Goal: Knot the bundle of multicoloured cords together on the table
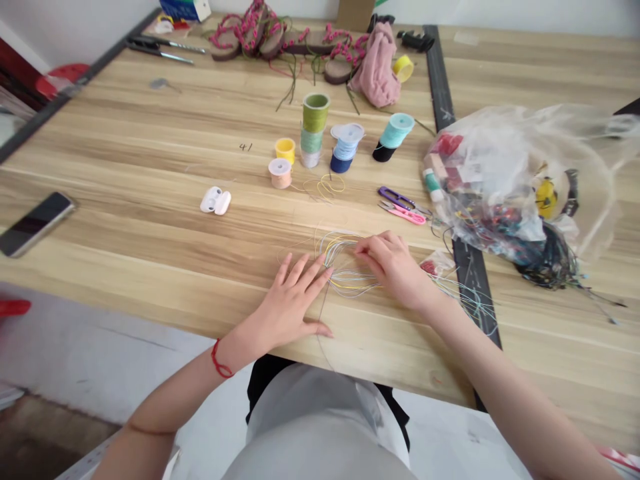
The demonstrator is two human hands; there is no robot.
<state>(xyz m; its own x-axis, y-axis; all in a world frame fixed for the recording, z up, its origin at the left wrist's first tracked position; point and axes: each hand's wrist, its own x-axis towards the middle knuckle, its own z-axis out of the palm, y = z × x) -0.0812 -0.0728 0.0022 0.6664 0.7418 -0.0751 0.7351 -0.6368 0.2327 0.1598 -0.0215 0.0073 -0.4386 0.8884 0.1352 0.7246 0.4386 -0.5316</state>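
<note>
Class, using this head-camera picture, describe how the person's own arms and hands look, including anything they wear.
The left hand and right hand are bare, without gloves, and the forearms show no sleeves. A thin red cord bracelet circles the left wrist; the right wrist shows none.

Wooden table: threads near front edge, spools mid-table, phone at left edge, scissors, plastic bag right, sandals along far edge.

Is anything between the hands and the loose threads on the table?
Nothing visible stands in the way. The right hand is on the threads from their right, and the left hand lies flat beside them, its fingertips at their edge.
</note>
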